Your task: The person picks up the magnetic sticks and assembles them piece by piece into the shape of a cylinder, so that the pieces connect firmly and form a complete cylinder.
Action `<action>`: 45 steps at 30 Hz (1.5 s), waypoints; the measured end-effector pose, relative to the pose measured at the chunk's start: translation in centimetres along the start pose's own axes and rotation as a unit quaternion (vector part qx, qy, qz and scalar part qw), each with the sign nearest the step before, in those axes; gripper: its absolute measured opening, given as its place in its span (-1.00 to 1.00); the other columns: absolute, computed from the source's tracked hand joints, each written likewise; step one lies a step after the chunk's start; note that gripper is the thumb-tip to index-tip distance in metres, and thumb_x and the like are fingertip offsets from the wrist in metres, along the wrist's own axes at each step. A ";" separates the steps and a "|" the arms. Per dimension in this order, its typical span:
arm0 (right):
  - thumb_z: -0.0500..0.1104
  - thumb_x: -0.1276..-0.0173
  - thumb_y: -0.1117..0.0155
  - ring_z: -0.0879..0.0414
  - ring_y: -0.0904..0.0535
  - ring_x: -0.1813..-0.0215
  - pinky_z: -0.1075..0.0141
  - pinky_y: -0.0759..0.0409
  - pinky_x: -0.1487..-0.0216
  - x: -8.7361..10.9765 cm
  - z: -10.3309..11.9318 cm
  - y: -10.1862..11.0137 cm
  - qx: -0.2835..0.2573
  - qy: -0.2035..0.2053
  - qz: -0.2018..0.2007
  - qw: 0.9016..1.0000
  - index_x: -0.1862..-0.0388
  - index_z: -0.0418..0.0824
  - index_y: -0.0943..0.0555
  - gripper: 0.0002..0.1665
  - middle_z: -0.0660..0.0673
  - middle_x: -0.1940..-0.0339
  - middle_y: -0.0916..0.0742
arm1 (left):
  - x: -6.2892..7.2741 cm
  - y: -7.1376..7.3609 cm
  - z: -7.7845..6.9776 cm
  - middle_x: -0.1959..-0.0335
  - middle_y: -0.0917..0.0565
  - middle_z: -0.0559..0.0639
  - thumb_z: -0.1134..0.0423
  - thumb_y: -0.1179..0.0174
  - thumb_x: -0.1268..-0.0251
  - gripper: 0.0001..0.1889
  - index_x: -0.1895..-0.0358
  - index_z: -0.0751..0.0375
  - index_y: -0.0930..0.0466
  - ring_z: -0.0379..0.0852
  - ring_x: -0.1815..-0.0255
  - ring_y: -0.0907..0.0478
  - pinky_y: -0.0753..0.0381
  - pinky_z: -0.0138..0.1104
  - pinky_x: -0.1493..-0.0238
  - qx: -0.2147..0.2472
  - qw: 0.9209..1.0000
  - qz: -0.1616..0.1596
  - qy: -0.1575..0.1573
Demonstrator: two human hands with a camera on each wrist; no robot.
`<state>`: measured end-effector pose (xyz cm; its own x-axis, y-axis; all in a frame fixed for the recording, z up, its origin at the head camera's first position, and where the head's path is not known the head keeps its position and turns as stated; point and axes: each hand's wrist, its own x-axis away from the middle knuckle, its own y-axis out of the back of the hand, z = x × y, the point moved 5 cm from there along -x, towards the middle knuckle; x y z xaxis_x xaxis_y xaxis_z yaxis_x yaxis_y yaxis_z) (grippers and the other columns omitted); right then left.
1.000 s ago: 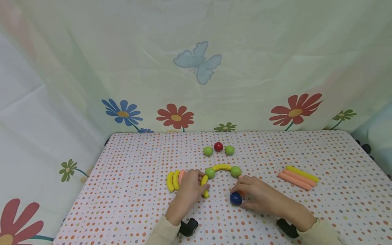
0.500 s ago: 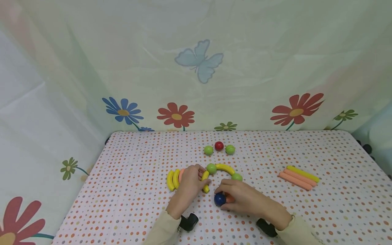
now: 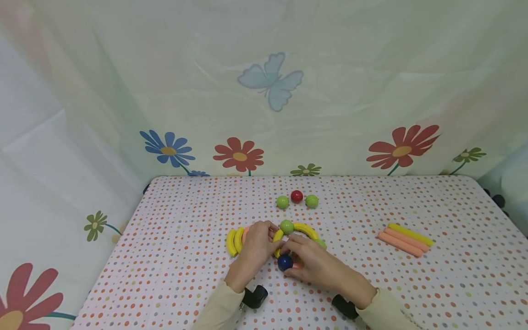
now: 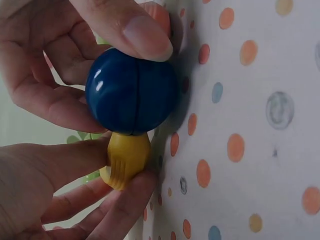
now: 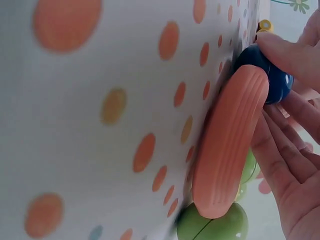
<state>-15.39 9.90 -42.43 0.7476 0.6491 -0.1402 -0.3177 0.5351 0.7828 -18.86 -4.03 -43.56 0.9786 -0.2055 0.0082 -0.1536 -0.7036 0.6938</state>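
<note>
My left hand (image 3: 256, 245) pinches a yellow curved rod (image 4: 127, 152) between thumb and fingers. My right hand (image 3: 317, 265) grips a blue ball (image 3: 285, 262), its thumb across the top in the left wrist view. There the ball sits against the yellow rod's end. An orange curved rod (image 5: 231, 142) runs from the blue ball to a green ball (image 5: 214, 226). Behind my hands, another green ball (image 3: 286, 227) and a second yellow curved rod (image 3: 306, 230) continue the ring of parts. In the head view my right hand hides most of the orange rod.
To the left lie two yellow curved rods (image 3: 232, 243) and an orange one (image 3: 246, 233), partly behind my left hand. A red ball (image 3: 296, 196) stands between two green balls farther back. Straight orange and yellow rods (image 3: 402, 241) lie on the right of the dotted table (image 3: 185, 275).
My right hand has moved left with the blue ball, bringing it to the yellow rod's near end. The linked parts behind have swung round with it. My left hand has stayed nearly still.
</note>
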 end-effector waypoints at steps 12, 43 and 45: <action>-0.33 -0.39 -0.46 0.04 -0.64 0.03 0.20 -0.68 0.04 -1.4 -1.4 3.1 0.039 0.012 -0.056 0.998 0.05 -0.19 -0.71 -0.81 -0.03 0.02 -0.65 | 0.0 -0.1 -0.3 0.28 -0.59 0.05 0.39 -0.50 -0.24 -0.72 0.05 0.46 -0.72 -0.15 0.29 -0.45 -0.52 -0.36 0.25 -0.023 0.999 0.015 0.023; -0.49 -0.03 -0.65 0.12 -0.69 0.16 0.27 -0.74 0.10 -4.5 -5.1 3.9 0.020 -0.041 0.007 0.999 0.24 -0.26 -0.71 -0.65 -0.04 0.23 -0.72 | -1.3 -0.4 -1.6 0.23 -0.64 0.07 0.43 -0.43 -0.32 -0.77 0.00 0.39 -0.75 -0.19 0.31 -0.48 -0.53 -0.36 0.28 -0.064 0.996 0.053 -0.034; -0.48 -0.03 -0.66 0.11 -0.68 0.16 0.27 -0.73 0.10 -4.3 -5.1 3.9 0.026 -0.035 -0.006 0.999 0.24 -0.25 -0.70 -0.64 -0.04 0.22 -0.70 | -1.4 -0.4 -1.7 0.23 -0.64 0.06 0.42 -0.43 -0.32 -0.77 0.00 0.38 -0.75 -0.19 0.31 -0.47 -0.53 -0.37 0.28 -0.066 0.996 0.053 -0.032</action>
<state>-22.81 11.97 -41.93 0.7908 0.6025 -0.1080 -0.2795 0.5124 0.8120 -19.89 -2.33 -42.59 0.9465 -0.3197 0.0440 -0.2323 -0.5805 0.7804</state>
